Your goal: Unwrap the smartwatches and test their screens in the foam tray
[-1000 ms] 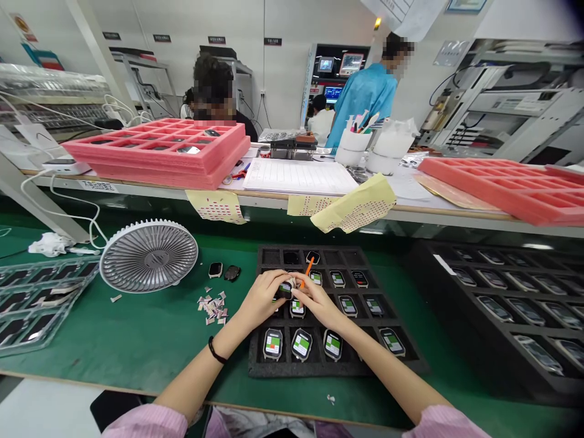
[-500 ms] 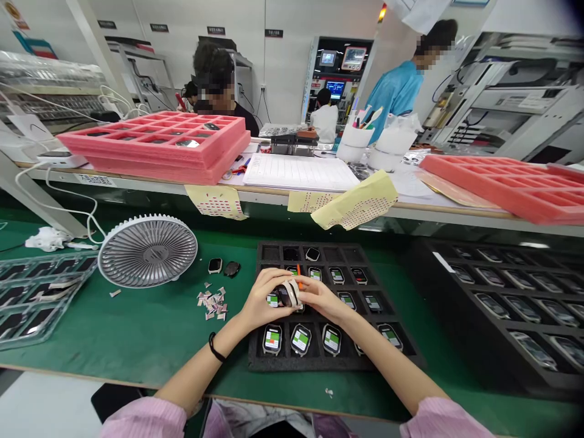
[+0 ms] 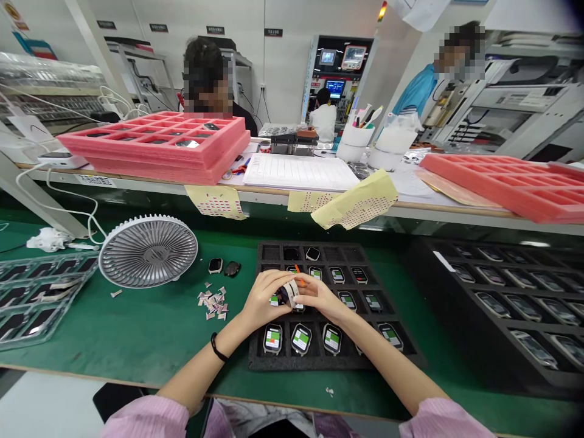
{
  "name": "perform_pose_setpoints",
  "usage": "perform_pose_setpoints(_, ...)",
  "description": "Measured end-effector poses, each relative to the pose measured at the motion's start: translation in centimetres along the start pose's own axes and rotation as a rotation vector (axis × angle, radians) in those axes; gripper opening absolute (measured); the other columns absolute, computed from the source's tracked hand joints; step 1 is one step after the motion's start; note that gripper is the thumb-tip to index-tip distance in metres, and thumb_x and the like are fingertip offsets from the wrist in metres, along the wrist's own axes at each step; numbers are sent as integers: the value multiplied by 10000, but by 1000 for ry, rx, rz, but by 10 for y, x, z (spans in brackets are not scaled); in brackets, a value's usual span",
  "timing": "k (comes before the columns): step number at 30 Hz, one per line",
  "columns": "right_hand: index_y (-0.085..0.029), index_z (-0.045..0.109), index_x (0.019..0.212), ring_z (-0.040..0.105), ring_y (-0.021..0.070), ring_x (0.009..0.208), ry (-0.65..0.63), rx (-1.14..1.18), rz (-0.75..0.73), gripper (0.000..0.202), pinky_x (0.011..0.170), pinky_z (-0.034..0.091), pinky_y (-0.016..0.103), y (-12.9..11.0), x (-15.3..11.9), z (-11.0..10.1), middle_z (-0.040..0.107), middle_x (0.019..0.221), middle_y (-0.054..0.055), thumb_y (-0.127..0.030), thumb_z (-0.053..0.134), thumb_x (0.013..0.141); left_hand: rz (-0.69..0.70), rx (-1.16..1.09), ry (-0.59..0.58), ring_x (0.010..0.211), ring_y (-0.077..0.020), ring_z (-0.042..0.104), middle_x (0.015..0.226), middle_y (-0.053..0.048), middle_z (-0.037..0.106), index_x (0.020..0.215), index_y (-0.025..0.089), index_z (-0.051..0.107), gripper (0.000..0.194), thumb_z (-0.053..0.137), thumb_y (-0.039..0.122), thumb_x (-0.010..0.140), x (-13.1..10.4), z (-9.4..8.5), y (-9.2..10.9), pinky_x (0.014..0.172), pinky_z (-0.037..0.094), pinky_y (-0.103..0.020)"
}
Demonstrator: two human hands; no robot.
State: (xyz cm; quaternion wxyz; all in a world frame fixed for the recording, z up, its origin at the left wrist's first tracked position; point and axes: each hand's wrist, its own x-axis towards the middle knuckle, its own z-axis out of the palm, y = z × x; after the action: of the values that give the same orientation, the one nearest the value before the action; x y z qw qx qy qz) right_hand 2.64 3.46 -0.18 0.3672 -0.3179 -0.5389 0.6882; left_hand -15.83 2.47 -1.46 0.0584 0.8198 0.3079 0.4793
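Above a black foam tray [image 3: 310, 360], my left hand [image 3: 263, 296] is closed around a smartwatch case [image 3: 291, 293] with a light rim, tilted on its side. My right hand [image 3: 321, 298] meets it from the other side, thumb and fingertips at the case edge. A slim orange tool [image 3: 297, 269] sticks up from the right fingers; its lower end is partly hidden. In the tray's pockets lie several smartwatches [image 3: 331, 339], many with lit green and white screens. Two more pieces, a watch [image 3: 215, 265] and a dark round-cornered part [image 3: 232, 269], rest on the green mat left of the tray.
Small paper-like scraps [image 3: 213, 303] are scattered left of my hands. A grey fan [image 3: 148, 250] and a clear tray [image 3: 45, 298] of dark parts are further left. Another black tray [image 3: 483, 340] of watches stands right. A shelf with pink foam trays [image 3: 159, 164] runs across the back.
The watch case has turned slightly in my hands, and the orange tool leans further left. Behind the shelf, the person in blue has moved right and one person's head has shifted.
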Motion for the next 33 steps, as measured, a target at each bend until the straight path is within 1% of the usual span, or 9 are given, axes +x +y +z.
perform_pose_setpoints(8,-197,631,998,684,212,846,69,-65,-18,475,806,532,361,2,2,10,700,899,40,-333,836,593,22,-30,11,1040,-238,571,1141,-81,664,1242,226,537,529,668,138,737,1,-2,2,884,480,-396)
perform_pose_setpoints(13,-212,620,1057,674,211,935,59,-69,-90,476,879,515,376,-12,2,11,710,989,60,-341,814,642,16,-16,53,1065,-248,557,1149,-93,653,1226,214,539,529,692,142,725,2,-4,2,911,472,-419)
perform_pose_setpoints(15,-202,621,1068,673,217,956,99,-36,-145,427,875,524,394,-27,3,1,715,1013,83,-383,764,708,1,-8,79,1073,-255,554,1144,-98,649,1216,208,543,529,707,153,715,3,-5,2,924,467,-435)
perform_pose_setpoints(17,-179,626,1063,687,222,923,220,-29,-191,352,825,551,403,-44,4,-17,725,998,107,-419,663,808,-17,-8,83,1068,-259,560,1132,-99,650,1206,205,548,525,715,164,710,4,-7,1,923,470,-445)
perform_pose_setpoints(20,-168,634,1076,698,217,896,387,-46,-201,318,784,573,365,-61,9,-51,728,1002,115,-378,643,836,-39,-15,68,1060,-262,569,1125,-100,652,1187,206,560,505,717,168,708,4,-8,1,915,479,-448)
perform_pose_setpoints(24,-156,626,1057,711,203,856,494,-29,-125,278,710,597,312,-51,20,-89,729,1006,127,-338,633,847,-34,-36,37,1069,-264,569,1137,-104,651,1184,206,566,509,709,152,698,2,-5,1,918,483,-447)
perform_pose_setpoints(26,-139,623,1009,721,196,732,526,-64,-68,248,599,599,287,-40,24,-101,742,913,134,-324,637,845,-38,-51,26,1075,-270,572,1142,-109,650,1189,209,567,514,699,145,696,1,-4,1,918,486,-454)
perform_pose_setpoints(30,-108,623,907,646,176,429,580,-132,-22,282,360,517,244,-31,24,-106,690,583,84,-383,635,845,-92,-133,10,1114,-274,586,1195,-126,634,1203,205,568,513,683,144,707,-2,-1,1,935,494,-449)
perform_pose_setpoints(33,-111,639,973,678,187,501,595,-156,-59,389,401,551,264,-39,14,-88,699,635,77,-477,610,843,-221,-214,-16,1088,-260,619,1207,-119,640,1211,190,568,507,687,167,719,-5,2,2,926,516,-402)
